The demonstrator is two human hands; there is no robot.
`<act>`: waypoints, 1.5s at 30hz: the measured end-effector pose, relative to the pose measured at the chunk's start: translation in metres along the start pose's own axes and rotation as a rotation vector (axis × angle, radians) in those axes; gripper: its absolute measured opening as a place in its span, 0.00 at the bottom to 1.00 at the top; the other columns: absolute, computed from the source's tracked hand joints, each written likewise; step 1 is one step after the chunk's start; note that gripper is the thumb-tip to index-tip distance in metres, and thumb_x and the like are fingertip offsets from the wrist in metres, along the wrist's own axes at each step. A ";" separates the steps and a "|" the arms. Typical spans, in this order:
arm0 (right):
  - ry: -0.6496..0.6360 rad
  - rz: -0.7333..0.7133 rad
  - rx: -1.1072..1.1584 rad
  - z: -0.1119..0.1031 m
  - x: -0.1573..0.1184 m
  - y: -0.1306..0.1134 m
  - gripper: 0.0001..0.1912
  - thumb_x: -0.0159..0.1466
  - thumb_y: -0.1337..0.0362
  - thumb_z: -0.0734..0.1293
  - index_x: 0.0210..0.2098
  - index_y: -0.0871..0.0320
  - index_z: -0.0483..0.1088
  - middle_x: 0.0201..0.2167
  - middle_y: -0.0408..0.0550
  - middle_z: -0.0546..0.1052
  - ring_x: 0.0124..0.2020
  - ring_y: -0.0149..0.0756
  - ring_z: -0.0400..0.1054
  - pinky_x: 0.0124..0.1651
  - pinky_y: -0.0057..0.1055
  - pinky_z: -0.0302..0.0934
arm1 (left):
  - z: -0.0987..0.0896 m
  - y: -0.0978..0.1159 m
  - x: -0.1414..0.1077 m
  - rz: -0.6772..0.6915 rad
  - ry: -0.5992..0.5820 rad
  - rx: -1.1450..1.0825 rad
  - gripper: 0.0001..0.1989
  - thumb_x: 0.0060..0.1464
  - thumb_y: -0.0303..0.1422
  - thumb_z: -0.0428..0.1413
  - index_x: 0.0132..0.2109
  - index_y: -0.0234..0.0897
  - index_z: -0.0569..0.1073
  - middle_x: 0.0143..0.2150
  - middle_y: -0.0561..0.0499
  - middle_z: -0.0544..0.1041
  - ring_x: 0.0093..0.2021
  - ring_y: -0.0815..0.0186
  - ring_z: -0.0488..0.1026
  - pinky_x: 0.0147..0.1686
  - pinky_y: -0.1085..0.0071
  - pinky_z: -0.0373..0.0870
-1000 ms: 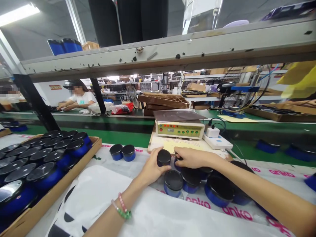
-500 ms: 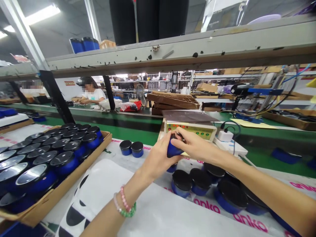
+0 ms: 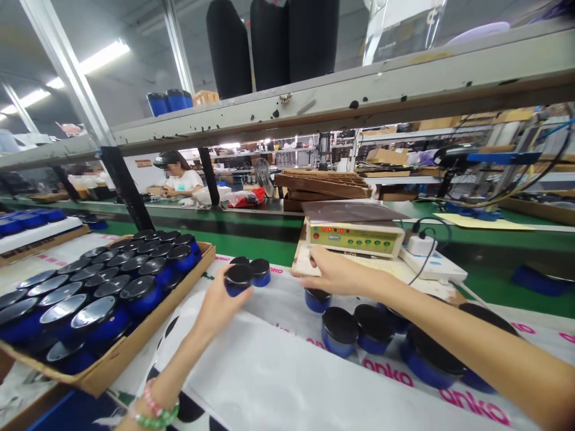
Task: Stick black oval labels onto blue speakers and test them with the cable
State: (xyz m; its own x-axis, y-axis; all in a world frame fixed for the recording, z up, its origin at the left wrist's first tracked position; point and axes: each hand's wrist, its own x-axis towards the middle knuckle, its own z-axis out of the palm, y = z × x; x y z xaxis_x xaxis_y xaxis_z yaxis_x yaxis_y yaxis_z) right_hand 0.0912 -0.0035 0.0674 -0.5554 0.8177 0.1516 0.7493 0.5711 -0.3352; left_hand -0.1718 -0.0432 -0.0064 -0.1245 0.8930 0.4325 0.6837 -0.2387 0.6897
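My left hand [image 3: 221, 302] grips a short blue cylinder with a black top [image 3: 239, 278], its fingers and thumb around the sides. The cylinder is held upright just in front of two similar blue cylinders [image 3: 260, 272] that stand on the sheeted bench. My right hand [image 3: 335, 272] is over the front of a yellow-panelled tester box [image 3: 354, 236] with red digits and green buttons. Its thumb and forefinger are apart, and no object shows between them. Just below that hand stands another blue cylinder [image 3: 317, 300], its top partly covered by the hand.
Several black-topped cylinders [image 3: 340, 329] stand under my right forearm. At left, a cardboard tray [image 3: 171, 311] holds rows of them. A white power strip [image 3: 433, 268] with cables sits right of the tester. Overhead runs a shelf [image 3: 323, 87]. A person [image 3: 182, 179] sits beyond the green belt.
My hands have separated. The left has carried the blue cylinder left, towards the standing pair; the right has let go and lowered slightly before the tester. The view has shifted a little.
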 end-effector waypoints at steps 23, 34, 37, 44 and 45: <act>-0.184 0.124 -0.288 -0.016 -0.070 0.024 0.10 0.61 0.59 0.62 0.36 0.60 0.63 0.37 0.54 0.70 0.36 0.45 0.65 0.38 0.40 0.59 | 0.106 0.073 -0.028 0.084 -0.558 -0.387 0.31 0.41 0.32 0.66 0.52 0.38 0.64 0.47 0.49 0.75 0.46 0.58 0.72 0.47 0.64 0.68; -0.261 0.107 -0.007 -0.009 -0.104 0.031 0.12 0.56 0.66 0.63 0.39 0.55 0.57 0.37 0.44 0.64 0.29 0.32 0.63 0.31 0.30 0.60 | 0.104 0.075 -0.038 0.114 -0.502 -0.297 0.40 0.40 0.33 0.66 0.59 0.37 0.58 0.61 0.41 0.63 0.61 0.51 0.60 0.59 0.53 0.56; -0.149 0.134 0.106 -0.015 -0.108 0.028 0.16 0.57 0.62 0.64 0.42 0.55 0.56 0.36 0.43 0.63 0.32 0.33 0.62 0.35 0.31 0.61 | 0.098 0.094 -0.040 0.305 -0.504 -0.204 0.46 0.38 0.42 0.68 0.61 0.38 0.57 0.65 0.41 0.56 0.66 0.48 0.47 0.63 0.47 0.42; -0.002 0.207 0.630 -0.027 -0.113 0.024 0.21 0.62 0.52 0.62 0.51 0.52 0.55 0.40 0.45 0.66 0.45 0.40 0.62 0.47 0.36 0.60 | 0.092 0.132 -0.043 0.391 -0.510 -0.256 0.36 0.48 0.35 0.63 0.62 0.41 0.57 0.60 0.46 0.66 0.57 0.57 0.66 0.56 0.58 0.64; 0.020 0.208 0.675 -0.026 -0.114 0.024 0.20 0.62 0.50 0.62 0.49 0.53 0.56 0.40 0.45 0.66 0.46 0.40 0.62 0.47 0.35 0.60 | 0.091 0.134 -0.043 0.396 -0.488 -0.258 0.36 0.47 0.34 0.63 0.61 0.41 0.58 0.59 0.47 0.67 0.55 0.57 0.67 0.54 0.60 0.66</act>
State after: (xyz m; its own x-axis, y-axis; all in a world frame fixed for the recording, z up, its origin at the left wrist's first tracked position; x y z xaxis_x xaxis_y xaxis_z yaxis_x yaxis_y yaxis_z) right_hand 0.1813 -0.0811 0.0661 -0.4134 0.9098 0.0367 0.4484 0.2384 -0.8615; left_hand -0.0093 -0.0788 0.0147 0.4805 0.7748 0.4109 0.4099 -0.6126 0.6758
